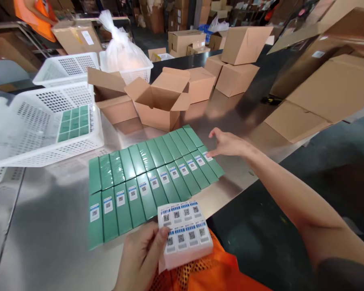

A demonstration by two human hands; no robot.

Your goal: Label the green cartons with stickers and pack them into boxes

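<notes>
Two rows of slim green boxes lie side by side on the steel table. The near row carries small QR-code labels; the far row shows none. My left hand holds a stack of QR-code label sheets close to my body, thumb on top. My right hand reaches out to the right end of the rows, fingertips touching the label on the last green box.
A white perforated basket at the left holds more green boxes. An open cardboard carton stands behind the rows, other cartons beyond. Large cartons lean at the right. A person in an orange vest stands far left.
</notes>
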